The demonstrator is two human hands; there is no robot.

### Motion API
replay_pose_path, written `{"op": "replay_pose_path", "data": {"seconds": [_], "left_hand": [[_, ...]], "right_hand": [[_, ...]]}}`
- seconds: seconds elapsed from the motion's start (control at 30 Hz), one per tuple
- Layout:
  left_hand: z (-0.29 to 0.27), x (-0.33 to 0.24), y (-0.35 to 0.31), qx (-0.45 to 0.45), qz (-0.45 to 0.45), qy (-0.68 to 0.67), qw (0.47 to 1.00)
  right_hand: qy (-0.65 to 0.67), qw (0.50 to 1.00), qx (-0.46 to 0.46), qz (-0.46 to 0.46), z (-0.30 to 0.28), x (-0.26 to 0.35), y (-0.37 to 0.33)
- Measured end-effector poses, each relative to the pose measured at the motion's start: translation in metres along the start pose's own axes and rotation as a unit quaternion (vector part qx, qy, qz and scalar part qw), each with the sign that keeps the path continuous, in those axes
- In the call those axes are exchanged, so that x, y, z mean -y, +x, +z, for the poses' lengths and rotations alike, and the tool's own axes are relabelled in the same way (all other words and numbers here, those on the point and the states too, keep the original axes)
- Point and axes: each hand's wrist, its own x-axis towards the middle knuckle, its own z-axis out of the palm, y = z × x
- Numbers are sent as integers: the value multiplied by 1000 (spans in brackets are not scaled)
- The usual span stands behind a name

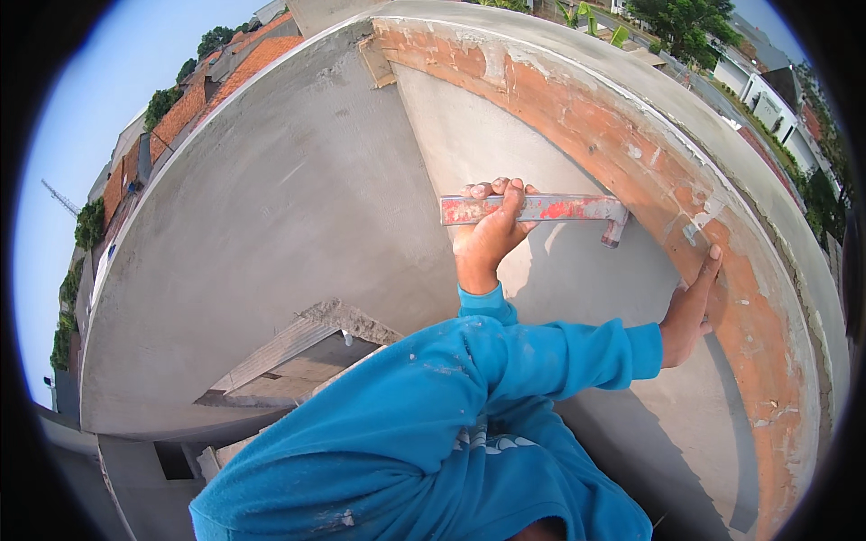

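While blue sleeves (469,388) fill the near view, the right hand (690,307) lies spread, fingers flat against the orange brick band (631,153) at right. Left of it and farther out, the left hand (487,230) is closed round a red-painted metal straightedge (541,209), held level against the grey plastered wall (271,207). Far: tiled rooftops (225,77), trees (686,22).

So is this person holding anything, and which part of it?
Yes: the left hand grips a long red bar tool near its left end, fingers wrapped over it. The right hand holds nothing, just rests on the brick wall.
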Motion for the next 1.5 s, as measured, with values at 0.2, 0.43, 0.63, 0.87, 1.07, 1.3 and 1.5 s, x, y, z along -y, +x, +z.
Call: {"op": "replay_pose_path", "data": {"seconds": [0.2, 0.43, 0.63, 0.87, 1.07, 1.3, 1.5], "left_hand": [[9, -13, -19, -5, 28, -10, 1000], [9, -6, -16, -38, 2, -19, 999], [-1, -6, -13, 6, -9, -21, 1000], [-2, -19, -18, 28, -33, 0, 999], [-15, -29, -17, 85, -63, 50, 993], [-12, -50, -29, 116, -94, 109, 983], [-17, -47, -24, 91, -104, 89, 986]], "right_hand": [[-39, 996, 22, 71, -12, 29, -16], [-103, 984, 61, 134, -41, 66, -23], [-146, 983, 41, 106, -60, 74, -20], [-86, 996, 6, -5, -39, 10, 8], [-47, 998, -31, -4, -10, -63, 30], [25, 998, -5, 59, 51, -142, 51], [20, 992, 39, 116, 47, -136, 46]]}}
